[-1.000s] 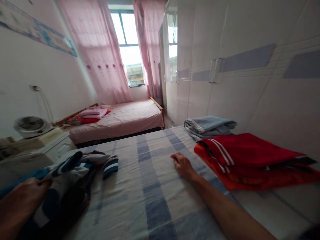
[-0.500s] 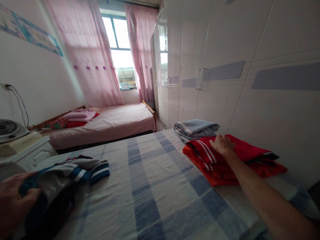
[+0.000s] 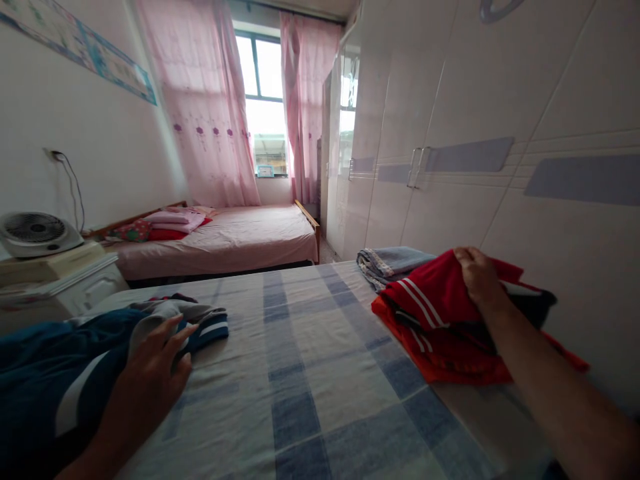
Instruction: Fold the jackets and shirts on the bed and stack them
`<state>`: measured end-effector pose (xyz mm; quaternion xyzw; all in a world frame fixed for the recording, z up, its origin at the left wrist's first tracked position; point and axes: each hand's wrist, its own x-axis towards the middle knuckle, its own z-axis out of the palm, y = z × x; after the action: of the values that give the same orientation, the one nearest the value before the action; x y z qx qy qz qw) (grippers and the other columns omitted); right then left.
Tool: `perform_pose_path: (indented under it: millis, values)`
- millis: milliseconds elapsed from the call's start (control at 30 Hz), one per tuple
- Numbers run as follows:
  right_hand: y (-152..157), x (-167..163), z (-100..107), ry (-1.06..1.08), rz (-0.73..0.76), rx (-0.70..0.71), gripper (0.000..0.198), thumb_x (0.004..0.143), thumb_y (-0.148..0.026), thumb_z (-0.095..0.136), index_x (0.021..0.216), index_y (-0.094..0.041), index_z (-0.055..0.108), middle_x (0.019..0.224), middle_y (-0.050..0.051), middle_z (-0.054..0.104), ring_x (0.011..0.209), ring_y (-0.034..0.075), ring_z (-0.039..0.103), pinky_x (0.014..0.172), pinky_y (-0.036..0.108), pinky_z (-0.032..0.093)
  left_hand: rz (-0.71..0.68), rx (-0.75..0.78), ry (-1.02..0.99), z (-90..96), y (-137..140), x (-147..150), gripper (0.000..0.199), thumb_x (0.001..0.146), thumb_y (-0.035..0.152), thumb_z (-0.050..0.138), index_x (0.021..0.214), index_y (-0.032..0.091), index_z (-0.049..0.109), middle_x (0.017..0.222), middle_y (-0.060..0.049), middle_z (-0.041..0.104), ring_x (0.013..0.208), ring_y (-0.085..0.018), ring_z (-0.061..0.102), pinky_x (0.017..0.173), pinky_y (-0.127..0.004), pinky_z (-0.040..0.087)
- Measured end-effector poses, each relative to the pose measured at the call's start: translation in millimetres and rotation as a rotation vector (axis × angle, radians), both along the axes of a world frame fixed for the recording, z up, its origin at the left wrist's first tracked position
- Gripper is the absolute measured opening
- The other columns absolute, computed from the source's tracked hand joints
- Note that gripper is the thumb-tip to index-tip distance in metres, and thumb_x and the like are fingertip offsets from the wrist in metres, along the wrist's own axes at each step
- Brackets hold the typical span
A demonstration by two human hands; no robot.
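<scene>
A blue-and-white checked sheet (image 3: 350, 413) lay between the left hand (image 3: 155, 370) and the right hand (image 3: 477, 277).

In the head view, the right hand gripped the red clothes (image 3: 435, 287), just above some orange cloth (image 3: 460, 370). The left hand had its fingers spread at the blue and gray clothes (image 3: 55, 357); whether it touched them, I could not tell. Past both hands were a pink bed (image 3: 250, 233), a bright window (image 3: 270, 120) and pink curtains (image 3: 200, 87). A white closet (image 3: 450, 213) stood behind the right hand.
</scene>
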<state>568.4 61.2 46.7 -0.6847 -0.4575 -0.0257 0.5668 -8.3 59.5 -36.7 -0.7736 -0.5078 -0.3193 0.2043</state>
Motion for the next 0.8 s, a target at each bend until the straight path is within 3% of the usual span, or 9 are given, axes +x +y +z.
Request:
perform_pose_path:
  millis: [133, 200, 267, 333, 433, 500, 567, 633, 800]
  values:
    - [-11.7, -91.7, 50.3, 0.078, 0.35, 0.078, 0.031, 0.081, -0.053, 0.046, 0.08, -0.022, 0.05, 0.072, -0.003, 0.051, 0.064, 0.012, 0.048, 0.062, 0.023, 0.043, -0.062, -0.052, -0.114, 2.5, 0.7, 21.2, 0.035, 0.083, 0.031, 0.04, 0.115, 0.022, 0.049, 0.131, -0.012, 0.045, 0.121, -0.032, 0.045, 0.099, -0.051, 0.039]
    - [-21.4, -144.0, 61.5, 0.238, 0.711, 0.099, 0.028, 0.081, -0.051, 0.051, 0.081, -0.023, 0.052, 0.073, -0.004, 0.051, 0.063, 0.011, 0.048, 0.062, 0.022, 0.043, -0.118, -0.104, -0.201, 8.1, -0.8, 34.0, 0.035, 0.083, 0.034, 0.042, 0.114, 0.022, 0.051, 0.13, -0.011, 0.046, 0.122, -0.03, 0.045, 0.102, -0.049, 0.037]
    - [-29.6, -189.0, 62.4, 0.324, 0.946, 0.084, 0.025, 0.082, -0.049, 0.053, 0.082, -0.024, 0.054, 0.076, -0.004, 0.052, 0.067, 0.011, 0.05, 0.065, 0.021, 0.043, -0.177, -0.19, -0.311, 15.2, -3.3, 45.8, 0.035, 0.083, 0.038, 0.045, 0.113, 0.022, 0.054, 0.129, -0.011, 0.048, 0.122, -0.028, 0.045, 0.102, -0.046, 0.036]
    - [-34.0, -222.2, 53.7, 0.367, 1.082, 0.042, 0.025, 0.082, -0.048, 0.053, 0.083, -0.023, 0.055, 0.08, -0.003, 0.053, 0.072, 0.011, 0.051, 0.068, 0.022, 0.044, -0.23, -0.343, -0.44, 20.4, -6.7, 55.1, 0.038, 0.085, 0.042, 0.044, 0.114, 0.021, 0.054, 0.128, -0.01, 0.05, 0.119, -0.026, 0.048, 0.098, -0.042, 0.041]
    - [-32.6, -251.1, 27.8, 0.377, 1.205, -0.082, 0.026, 0.084, -0.047, 0.052, 0.083, -0.021, 0.055, 0.078, -0.003, 0.052, 0.072, 0.011, 0.049, 0.069, 0.022, 0.043, -0.262, -0.718, -0.633, 18.5, -13.9, 64.2, 0.045, 0.086, 0.049, 0.039, 0.115, 0.019, 0.056, 0.115, -0.01, 0.061, 0.102, -0.025, 0.06, 0.08, -0.036, 0.051]
    - [-27.2, -259.4, 5.8, 0.323, 1.244, -0.195, 0.027, 0.085, -0.046, 0.05, 0.081, -0.02, 0.055, 0.074, -0.004, 0.051, 0.069, 0.01, 0.047, 0.068, 0.022, 0.042, -0.307, -0.948, -0.706, 10.1, -20.4, 68.7, 0.046, 0.085, 0.053, 0.039, 0.109, 0.019, 0.06, 0.1, -0.008, 0.067, 0.088, -0.024, 0.064, 0.069, -0.033, 0.052]
    - [-18.4, -259.9, -18.5, 0.239, 1.234, -0.282, 0.029, 0.085, -0.046, 0.049, 0.078, -0.019, 0.055, 0.071, -0.004, 0.051, 0.068, 0.01, 0.047, 0.067, 0.022, 0.041, -0.369, -1.038, -0.737, -1.3, -27.1, 72.9, 0.041, 0.083, 0.053, 0.045, 0.1, 0.021, 0.064, 0.091, -0.005, 0.07, 0.082, -0.024, 0.065, 0.066, -0.03, 0.05]
    - [-6.4, -252.5, -45.1, 0.211, 1.153, -0.303, 0.031, 0.084, -0.047, 0.047, 0.074, -0.018, 0.055, 0.071, -0.002, 0.053, 0.069, 0.011, 0.049, 0.069, 0.024, 0.043, -0.377, -0.994, -0.777, -12.4, -32.7, 77.1, 0.035, 0.08, 0.05, 0.052, 0.091, 0.021, 0.066, 0.088, -0.005, 0.07, 0.081, -0.025, 0.064, 0.067, -0.029, 0.049]
    - [23.0, -211.5, -112.7, 0.283, 0.734, -0.331, 0.035, 0.078, -0.051, 0.042, 0.07, -0.019, 0.051, 0.068, 0.001, 0.055, 0.067, 0.015, 0.055, 0.065, 0.028, 0.046, -0.354, -0.853, -1.124, -23.8, -31.8, 90.7, 0.032, 0.072, 0.044, 0.064, 0.087, 0.016, 0.065, 0.081, -0.005, 0.069, 0.08, -0.024, 0.063, 0.071, -0.031, 0.049]
